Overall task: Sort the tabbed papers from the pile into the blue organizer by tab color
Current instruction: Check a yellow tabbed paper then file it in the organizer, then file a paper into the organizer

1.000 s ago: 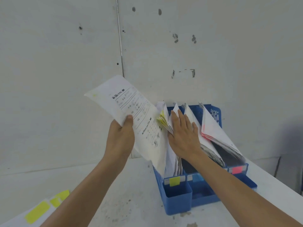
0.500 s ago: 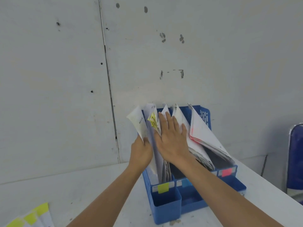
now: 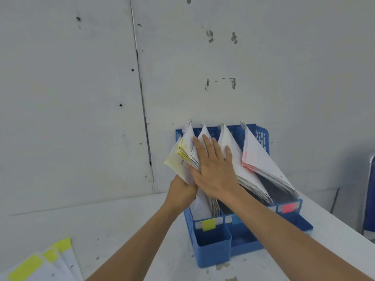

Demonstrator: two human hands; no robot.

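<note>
scuffed white wall (image 3: 81, 98) behind, white counter (image 3: 121, 220) below. the blue organizer (image 3: 211, 252) stands on the counter against the wall, papers fanned in its slots. my left grip (image 3: 182, 191) is curled round the lower edge of a yellow-tabbed sheet (image 3: 174, 159), which stands in the slot behind the yellow label (image 3: 209, 224). my right grip (image 3: 215, 173) lies flat with fingers straight, pressing on the papers just beside it. the pile (image 3: 40, 266), yellow tabs showing, lies at the counter's near left.
</note>
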